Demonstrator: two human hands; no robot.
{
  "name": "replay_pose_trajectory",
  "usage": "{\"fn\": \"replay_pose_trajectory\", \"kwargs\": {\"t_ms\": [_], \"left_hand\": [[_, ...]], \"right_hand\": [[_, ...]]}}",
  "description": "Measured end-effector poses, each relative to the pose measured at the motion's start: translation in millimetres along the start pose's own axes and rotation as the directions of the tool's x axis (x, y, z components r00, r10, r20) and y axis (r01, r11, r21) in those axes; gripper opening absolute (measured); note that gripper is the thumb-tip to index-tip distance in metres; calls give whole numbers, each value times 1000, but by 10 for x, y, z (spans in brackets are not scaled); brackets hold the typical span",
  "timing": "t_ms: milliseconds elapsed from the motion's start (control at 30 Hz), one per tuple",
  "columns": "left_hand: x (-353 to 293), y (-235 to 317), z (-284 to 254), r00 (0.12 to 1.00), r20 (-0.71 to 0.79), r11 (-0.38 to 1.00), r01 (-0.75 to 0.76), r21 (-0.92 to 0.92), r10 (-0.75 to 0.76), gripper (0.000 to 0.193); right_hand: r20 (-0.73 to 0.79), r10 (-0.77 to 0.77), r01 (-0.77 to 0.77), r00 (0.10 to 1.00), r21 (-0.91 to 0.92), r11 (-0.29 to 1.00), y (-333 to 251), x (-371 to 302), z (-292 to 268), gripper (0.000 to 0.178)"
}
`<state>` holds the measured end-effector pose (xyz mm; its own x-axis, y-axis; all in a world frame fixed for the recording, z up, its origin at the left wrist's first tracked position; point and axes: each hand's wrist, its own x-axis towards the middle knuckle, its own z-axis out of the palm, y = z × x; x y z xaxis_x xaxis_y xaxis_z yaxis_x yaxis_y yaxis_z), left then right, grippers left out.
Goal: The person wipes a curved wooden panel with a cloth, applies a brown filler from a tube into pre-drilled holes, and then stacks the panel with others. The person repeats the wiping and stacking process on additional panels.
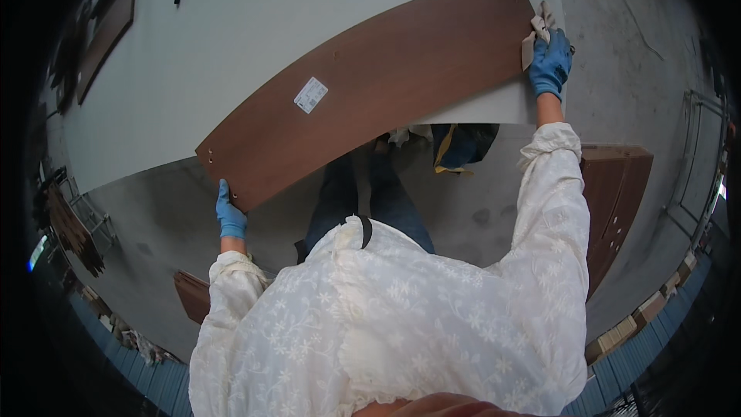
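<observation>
Grey surface (231,38) carries most of the long brown panel (370,85), whose near-left corner overhangs the surface's edge; hands at opposite ends steady its length; left hand (229,216) clamps that overhanging corner; right hand (549,63) presses a pale cloth (535,37) on the panel's far-right end; white label (310,95) mid-panel.

Dk-brown woodgrain panel (370,85), blue gloves, prob. beige cloth (538,31)

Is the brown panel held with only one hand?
No. The left hand grips one end of the brown panel and the right hand grips the other, along with a cloth.
</observation>
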<state>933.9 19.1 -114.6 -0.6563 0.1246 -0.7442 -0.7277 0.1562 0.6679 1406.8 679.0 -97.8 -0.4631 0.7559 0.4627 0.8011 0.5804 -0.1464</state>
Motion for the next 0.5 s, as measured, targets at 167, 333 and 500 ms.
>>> {"fn": "replay_pose_trajectory", "kwargs": {"t_ms": [167,333,500], "left_hand": [[34,-8,9,1000,27,1000,9,5,-9,66],[88,8,-37,995,96,999,35,-6,-34,67],[135,-1,-104,997,78,1000,16,10,-17,66]], "right_hand": [[168,-34,0,985,195,981,-1327,-641,-46,51],[176,-349,242,920,445,862,-3071,-1564,-362,57],[405,34,-135,914,225,965,-1718,-977,-108,50]]}}
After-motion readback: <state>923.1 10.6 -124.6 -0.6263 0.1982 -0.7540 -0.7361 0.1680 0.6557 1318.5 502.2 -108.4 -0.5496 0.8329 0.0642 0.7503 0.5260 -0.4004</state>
